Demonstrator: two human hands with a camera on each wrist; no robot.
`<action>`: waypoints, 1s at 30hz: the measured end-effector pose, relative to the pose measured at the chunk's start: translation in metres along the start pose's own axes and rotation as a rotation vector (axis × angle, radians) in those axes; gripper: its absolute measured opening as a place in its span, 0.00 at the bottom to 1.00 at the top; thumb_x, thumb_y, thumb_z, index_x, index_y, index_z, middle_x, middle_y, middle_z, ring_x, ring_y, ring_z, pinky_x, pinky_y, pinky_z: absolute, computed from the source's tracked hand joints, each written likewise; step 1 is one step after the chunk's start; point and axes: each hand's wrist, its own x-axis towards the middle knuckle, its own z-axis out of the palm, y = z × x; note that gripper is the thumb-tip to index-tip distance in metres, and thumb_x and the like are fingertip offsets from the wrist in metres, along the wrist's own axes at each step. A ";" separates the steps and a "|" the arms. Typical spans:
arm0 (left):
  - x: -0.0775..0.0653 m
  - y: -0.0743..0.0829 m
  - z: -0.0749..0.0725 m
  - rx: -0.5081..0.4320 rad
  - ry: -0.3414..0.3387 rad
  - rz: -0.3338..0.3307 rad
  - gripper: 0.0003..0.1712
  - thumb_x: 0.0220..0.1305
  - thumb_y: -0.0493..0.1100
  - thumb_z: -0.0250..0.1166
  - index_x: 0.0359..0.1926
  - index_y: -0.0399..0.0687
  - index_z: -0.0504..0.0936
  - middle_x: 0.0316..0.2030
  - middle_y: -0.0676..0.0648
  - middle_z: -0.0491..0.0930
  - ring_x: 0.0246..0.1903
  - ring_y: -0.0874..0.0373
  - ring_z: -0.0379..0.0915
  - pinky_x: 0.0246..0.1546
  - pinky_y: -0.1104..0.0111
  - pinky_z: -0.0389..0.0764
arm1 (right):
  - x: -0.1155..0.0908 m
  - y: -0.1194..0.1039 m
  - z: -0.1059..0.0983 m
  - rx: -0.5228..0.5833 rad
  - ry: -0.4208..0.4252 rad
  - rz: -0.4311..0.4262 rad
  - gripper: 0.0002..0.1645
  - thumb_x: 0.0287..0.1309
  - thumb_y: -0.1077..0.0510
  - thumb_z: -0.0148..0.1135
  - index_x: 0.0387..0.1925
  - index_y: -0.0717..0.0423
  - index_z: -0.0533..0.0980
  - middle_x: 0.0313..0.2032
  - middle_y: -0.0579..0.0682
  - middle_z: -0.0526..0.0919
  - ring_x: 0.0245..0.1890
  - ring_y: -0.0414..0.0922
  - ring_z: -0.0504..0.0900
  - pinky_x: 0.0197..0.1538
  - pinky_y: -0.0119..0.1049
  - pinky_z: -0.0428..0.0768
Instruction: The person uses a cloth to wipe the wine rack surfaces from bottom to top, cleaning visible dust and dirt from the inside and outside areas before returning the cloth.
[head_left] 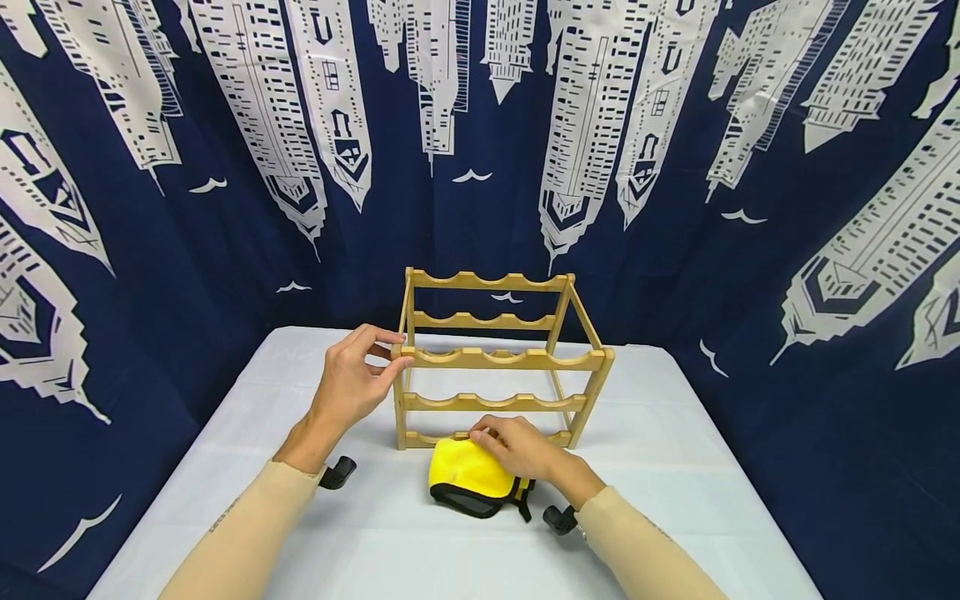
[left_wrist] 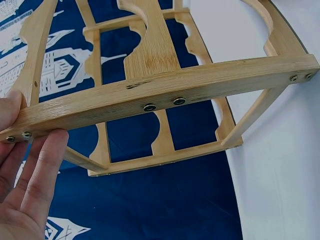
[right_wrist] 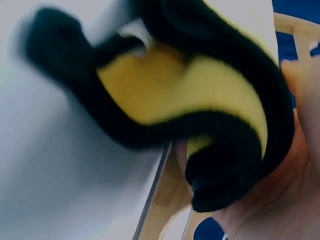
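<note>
A light wooden wine rack [head_left: 525, 359] with scalloped rails stands upright on the table. My left hand [head_left: 352, 375] pinches its upper front corner at the left. In the left wrist view the thumb and fingers of that hand [left_wrist: 37, 180] lie on either side of the end of a side post [left_wrist: 200, 82] with screw heads in it. My right hand [head_left: 521, 446] holds a bunched yellow cleaning cloth [head_left: 467, 467] with black edging, low before the rack's bottom front rail. The right wrist view is blurred and shows the cloth's black trim [right_wrist: 280, 115] and a dark loop close up.
A white cloth-covered table [head_left: 375, 542] lies under the rack. Behind and on both sides hangs a dark blue curtain [head_left: 465, 225] printed with white buildings and birds; the rack stands near the table's back edge.
</note>
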 end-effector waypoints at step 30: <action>-0.003 -0.002 0.007 -0.046 0.048 -0.020 0.21 0.67 0.34 0.86 0.58 0.39 0.90 0.55 0.41 0.91 0.44 0.44 0.96 0.40 0.58 0.99 | -0.030 0.007 -0.005 -0.226 0.074 0.050 0.36 0.80 0.40 0.76 0.78 0.48 0.77 0.70 0.57 0.84 0.69 0.57 0.85 0.75 0.70 0.82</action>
